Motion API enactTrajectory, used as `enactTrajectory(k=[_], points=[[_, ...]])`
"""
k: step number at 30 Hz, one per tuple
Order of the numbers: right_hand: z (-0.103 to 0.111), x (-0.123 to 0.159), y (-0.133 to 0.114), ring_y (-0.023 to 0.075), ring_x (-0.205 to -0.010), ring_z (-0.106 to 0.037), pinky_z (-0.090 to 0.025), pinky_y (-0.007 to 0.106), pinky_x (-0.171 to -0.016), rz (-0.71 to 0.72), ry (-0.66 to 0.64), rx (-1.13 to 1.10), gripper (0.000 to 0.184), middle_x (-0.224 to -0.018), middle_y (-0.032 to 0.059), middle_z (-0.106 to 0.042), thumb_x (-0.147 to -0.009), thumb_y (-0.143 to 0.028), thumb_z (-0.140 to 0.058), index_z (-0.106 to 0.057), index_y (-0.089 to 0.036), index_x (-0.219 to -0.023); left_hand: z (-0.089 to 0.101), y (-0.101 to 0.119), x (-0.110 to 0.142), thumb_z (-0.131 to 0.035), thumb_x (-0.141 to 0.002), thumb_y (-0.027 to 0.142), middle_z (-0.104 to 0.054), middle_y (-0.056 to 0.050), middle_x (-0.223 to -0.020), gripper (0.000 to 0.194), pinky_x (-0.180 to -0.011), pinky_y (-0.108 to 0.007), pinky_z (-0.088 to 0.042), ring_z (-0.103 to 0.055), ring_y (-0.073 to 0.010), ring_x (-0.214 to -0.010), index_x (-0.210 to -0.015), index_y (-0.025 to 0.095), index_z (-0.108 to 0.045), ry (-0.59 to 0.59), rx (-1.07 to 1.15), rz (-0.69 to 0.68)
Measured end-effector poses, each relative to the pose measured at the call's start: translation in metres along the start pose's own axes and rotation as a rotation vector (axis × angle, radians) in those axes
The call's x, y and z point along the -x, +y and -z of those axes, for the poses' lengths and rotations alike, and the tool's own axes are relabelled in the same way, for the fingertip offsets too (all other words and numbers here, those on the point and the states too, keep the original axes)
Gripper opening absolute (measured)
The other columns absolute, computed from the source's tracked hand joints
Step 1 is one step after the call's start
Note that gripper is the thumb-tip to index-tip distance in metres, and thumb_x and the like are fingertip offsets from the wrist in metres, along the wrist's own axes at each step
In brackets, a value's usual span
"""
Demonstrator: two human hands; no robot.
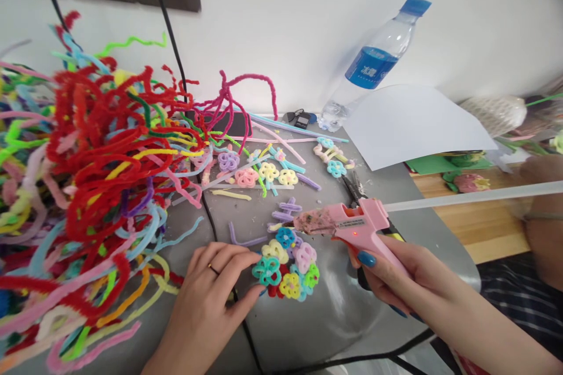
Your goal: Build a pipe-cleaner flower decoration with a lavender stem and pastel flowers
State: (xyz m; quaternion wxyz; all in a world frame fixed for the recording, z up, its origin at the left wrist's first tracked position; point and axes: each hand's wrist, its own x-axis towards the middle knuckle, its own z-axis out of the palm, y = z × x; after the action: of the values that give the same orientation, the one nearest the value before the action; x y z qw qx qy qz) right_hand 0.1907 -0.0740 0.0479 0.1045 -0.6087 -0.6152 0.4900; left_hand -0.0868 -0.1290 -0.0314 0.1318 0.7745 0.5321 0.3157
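My right hand point(396, 275) grips a pink hot glue gun point(352, 225) with a long clear glue stick point(475, 196) out its back. The gun's nozzle points left, just above a cluster of small pipe-cleaner flowers point(288, 263) in teal, yellow, pink, green and red. My left hand point(211, 293) rests on the grey table point(329, 316) with its fingertips touching the left side of that cluster. It wears a ring.
A big tangled heap of coloured pipe cleaners point(88, 176) fills the left. More finished flowers point(259, 173) and cut pieces lie behind. A water bottle point(373, 64), white paper point(413, 123), black pliers point(354, 187) and black cables point(246, 334) are nearby. Another person's arm point(541, 217) is at right.
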Motion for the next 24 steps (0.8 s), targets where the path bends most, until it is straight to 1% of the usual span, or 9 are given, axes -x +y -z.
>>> enactTrajectory(k=[3, 8, 11, 15, 19, 24], points=[[0.000, 0.001, -0.001, 0.0102, -0.049, -0.030, -0.027, 0.023, -0.042, 0.013, -0.006, -0.005, 0.066, -0.055, -0.0045, -0.037, -0.088, -0.085, -0.043, -0.048, -0.022, -0.067, 0.000, 0.000, 0.000, -0.056, -0.099, 0.020, -0.074, -0.002, -0.102, 0.015, -0.085, -0.035, -0.042, -0.064, -0.0220, -0.095, -0.113, 0.026, -0.060, 0.002, 0.000, -0.003], [0.003, 0.001, -0.003, 0.0097, -0.048, -0.026, -0.025, 0.023, -0.042, 0.050, -0.043, -0.015, 0.064, -0.054, -0.0056, -0.035, -0.092, -0.081, -0.041, -0.047, -0.022, -0.067, -0.001, 0.000, 0.000, -0.058, -0.098, 0.018, -0.074, -0.001, -0.102, 0.017, -0.084, -0.034, -0.043, -0.065, -0.0215, -0.095, -0.112, 0.025, -0.061, 0.010, 0.010, 0.008], [0.008, 0.001, 0.001, 0.0103, -0.050, -0.028, -0.027, 0.023, -0.044, 0.058, -0.061, -0.016, 0.060, -0.056, -0.0049, -0.038, -0.095, -0.076, -0.041, -0.049, -0.022, -0.071, 0.000, 0.000, -0.001, -0.058, -0.098, 0.018, -0.074, -0.001, -0.101, 0.016, -0.083, -0.034, -0.044, -0.066, -0.0217, -0.094, -0.112, 0.026, -0.061, 0.009, 0.008, 0.004], [0.012, 0.004, 0.007, 0.0110, -0.051, -0.031, -0.029, 0.024, -0.046, 0.070, -0.059, -0.014, 0.057, -0.057, -0.0038, -0.040, -0.099, -0.070, -0.041, -0.048, -0.022, -0.070, 0.000, 0.001, -0.001, -0.058, -0.096, 0.017, -0.075, -0.001, -0.100, 0.017, -0.082, -0.034, -0.046, -0.066, -0.0215, -0.093, -0.110, 0.026, -0.062, 0.020, 0.006, 0.011], [0.011, 0.007, 0.008, 0.0112, -0.051, -0.030, -0.029, 0.025, -0.046, 0.060, -0.051, -0.022, 0.056, -0.056, -0.0037, -0.040, -0.100, -0.068, -0.042, -0.046, -0.022, -0.067, 0.000, 0.002, -0.001, -0.059, -0.095, 0.016, -0.075, -0.001, -0.100, 0.019, -0.082, -0.035, -0.047, -0.067, -0.0217, -0.093, -0.110, 0.027, -0.062, 0.019, 0.010, 0.021], [0.010, 0.007, 0.008, 0.0115, -0.050, -0.030, -0.029, 0.025, -0.045, 0.064, -0.036, -0.020, 0.057, -0.054, -0.0035, -0.039, -0.098, -0.068, -0.045, -0.045, -0.022, -0.064, 0.000, 0.002, 0.000, -0.059, -0.096, 0.017, -0.075, -0.001, -0.100, 0.017, -0.083, -0.035, -0.045, -0.066, -0.0221, -0.094, -0.111, 0.026, -0.061, 0.009, 0.006, 0.012]])
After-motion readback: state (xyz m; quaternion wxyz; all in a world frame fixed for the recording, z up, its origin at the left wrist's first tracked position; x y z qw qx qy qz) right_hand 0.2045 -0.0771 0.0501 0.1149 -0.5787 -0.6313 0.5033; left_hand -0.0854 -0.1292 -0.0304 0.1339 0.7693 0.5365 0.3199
